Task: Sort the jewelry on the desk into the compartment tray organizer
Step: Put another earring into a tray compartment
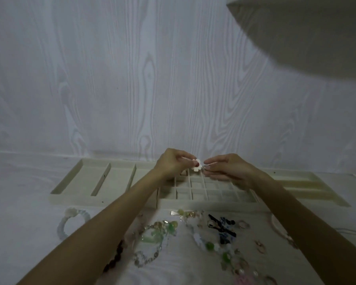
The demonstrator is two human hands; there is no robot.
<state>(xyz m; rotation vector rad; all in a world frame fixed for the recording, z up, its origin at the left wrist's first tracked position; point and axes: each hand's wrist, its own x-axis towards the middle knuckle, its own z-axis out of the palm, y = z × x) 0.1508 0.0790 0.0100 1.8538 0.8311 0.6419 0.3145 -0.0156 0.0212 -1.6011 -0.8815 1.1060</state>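
Both hands are raised over the cream compartment tray organizer [119, 199]. My left hand [172, 164] pinches a small white flower-shaped jewelry piece [197, 167] above the tray's grid of small cells. My right hand [227, 168] has its fingertips right beside the flower, and I cannot tell if they touch it. A heap of jewelry [195, 237] lies on the desk in front of the tray: green and clear bead bracelets, a dark blue and black piece [224, 228], rings. A pale blue scrunchie-like bracelet [73, 222] lies at the left.
The tray has long slots at the left [95, 178], small square cells in the middle [197, 189] and a yellowish padded section at the right [300, 185]. A dark bead strand [115, 258] shows under my left forearm. A white wood-grain wall stands behind.
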